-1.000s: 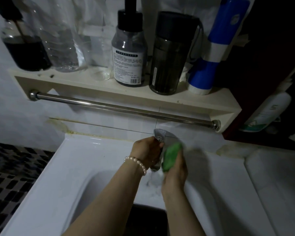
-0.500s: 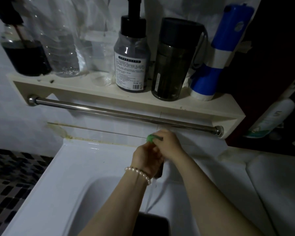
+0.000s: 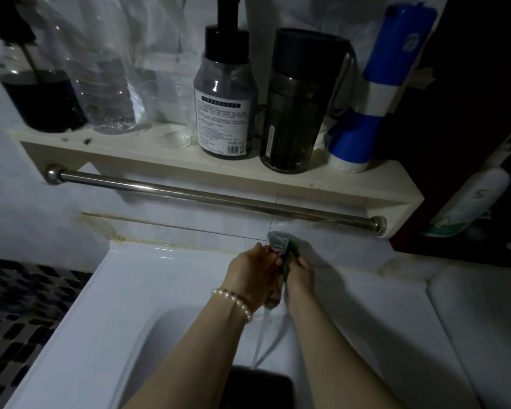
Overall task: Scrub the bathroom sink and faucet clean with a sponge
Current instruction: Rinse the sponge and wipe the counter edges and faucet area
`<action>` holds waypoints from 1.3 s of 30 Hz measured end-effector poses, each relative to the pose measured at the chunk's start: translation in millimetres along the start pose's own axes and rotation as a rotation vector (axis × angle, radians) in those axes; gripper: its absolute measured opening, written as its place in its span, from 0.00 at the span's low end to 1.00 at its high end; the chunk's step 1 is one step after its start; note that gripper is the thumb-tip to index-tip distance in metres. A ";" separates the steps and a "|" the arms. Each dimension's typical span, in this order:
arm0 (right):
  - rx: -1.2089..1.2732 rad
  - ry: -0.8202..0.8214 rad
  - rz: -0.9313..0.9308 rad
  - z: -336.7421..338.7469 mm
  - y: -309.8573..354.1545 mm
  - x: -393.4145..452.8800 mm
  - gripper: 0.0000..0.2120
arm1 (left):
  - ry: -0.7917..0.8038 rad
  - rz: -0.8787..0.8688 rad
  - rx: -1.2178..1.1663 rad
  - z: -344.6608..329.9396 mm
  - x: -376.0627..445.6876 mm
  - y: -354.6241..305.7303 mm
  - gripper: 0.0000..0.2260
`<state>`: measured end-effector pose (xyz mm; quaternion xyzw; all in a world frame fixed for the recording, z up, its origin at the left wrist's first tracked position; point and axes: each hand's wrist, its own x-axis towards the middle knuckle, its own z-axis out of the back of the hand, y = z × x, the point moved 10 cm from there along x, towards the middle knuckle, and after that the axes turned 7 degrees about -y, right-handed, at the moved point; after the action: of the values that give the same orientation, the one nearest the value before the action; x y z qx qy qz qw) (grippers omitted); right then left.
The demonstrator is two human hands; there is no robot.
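Sink [image 3: 148, 293]: one white basin, glossy, its rim running left and right of the grip; a dark opening lay low in the bowl, below the wrists.
Wall: pale tiles behind the grip, with yellowed grime along the seam where the basin met the tile.
Floor: dark mosaic tiles, far left of the grip.
Faucet [image 3: 278, 246]: one, metal, held between both hands; a thin stream of water [image 3: 266, 329] fell from its spout just below the grip.
Left hand [image 3: 255, 271]: fingers curled round the faucet's left side, gripping it; one pearl bracelet [image 3: 233, 301] sat on the wrist.
Right hand [image 3: 300, 276]: closed on the sponge, pressing it to the faucet's right side.
Sponge [image 3: 291, 256]: one, green, mostly hidden in the right hand, touching the faucet.
Shelf [image 3: 213, 172]: one, cream, above the grip.
Towel rail [image 3: 213, 199]: one, steel, between shelf and grip.
Shelf contents: one pump bottle [image 3: 223, 110], one dark flask [image 3: 298, 104], one blue-and-white torch [image 3: 369, 98], one dark-liquid jar [image 3: 39, 95]; clear bottles beside it, count uncertain.
White bottle [image 3: 469, 208]: one, upper right of the grip, leaning in shadow.
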<state>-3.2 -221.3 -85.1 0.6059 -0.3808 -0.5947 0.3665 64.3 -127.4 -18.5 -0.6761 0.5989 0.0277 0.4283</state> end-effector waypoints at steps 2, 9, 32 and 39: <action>-0.002 -0.015 0.125 0.5 2.2 -10.0 0.11 | -0.064 -0.061 0.103 7.3 3.4 -7.1 0.15; -0.383 0.094 0.645 -8.1 37.5 -74.1 0.12 | -0.211 -0.239 0.480 18.1 -4.5 -26.8 0.06; -0.406 -0.080 0.104 52.2 -36.6 -47.7 0.10 | -0.484 -0.011 0.458 118.9 8.4 71.2 0.14; -0.602 0.153 0.201 -1.9 -15.5 -46.3 0.17 | -0.376 0.006 -0.182 94.6 13.3 52.7 0.11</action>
<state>-1.0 -173.0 -78.5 0.4726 -0.2174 -0.5942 0.6134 69.1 -75.6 -114.3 -0.6930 0.5055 0.2089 0.4696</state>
